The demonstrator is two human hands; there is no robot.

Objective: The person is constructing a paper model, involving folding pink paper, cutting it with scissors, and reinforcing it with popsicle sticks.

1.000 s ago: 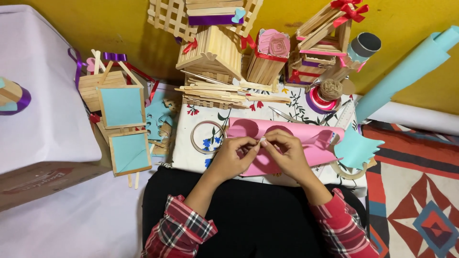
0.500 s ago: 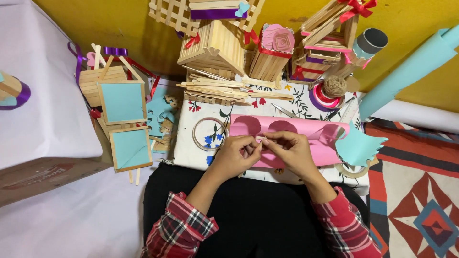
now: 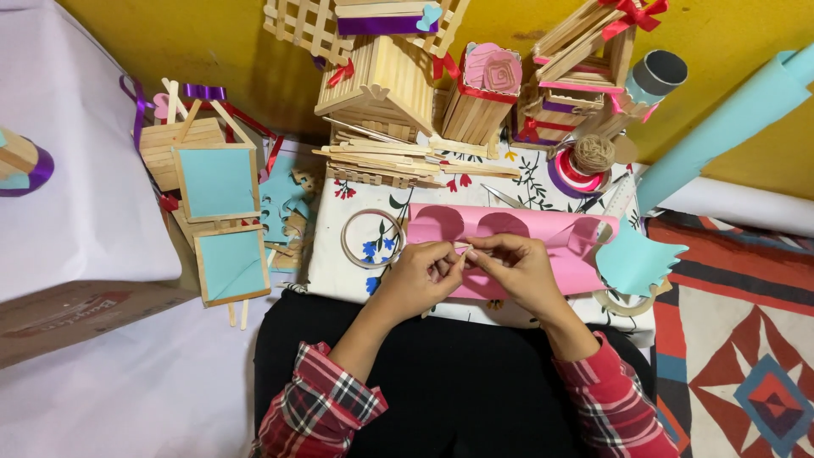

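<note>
Left hand: your left hand pinches a thin wooden stick.
Right hand: your right hand grips the same stick's other end.
Stick: held just above the pink paper.
Progress: pink paper already has rounded cut-outs; stick not yet laid down.

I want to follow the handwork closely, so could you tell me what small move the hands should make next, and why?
Probably draw the fingertips slightly apart to work the small pale piece free. The left hand and right hand both pinch it where their fingertips meet, just over the pink paper sheet. What the piece is cannot be told, so this is only a guess.
</note>
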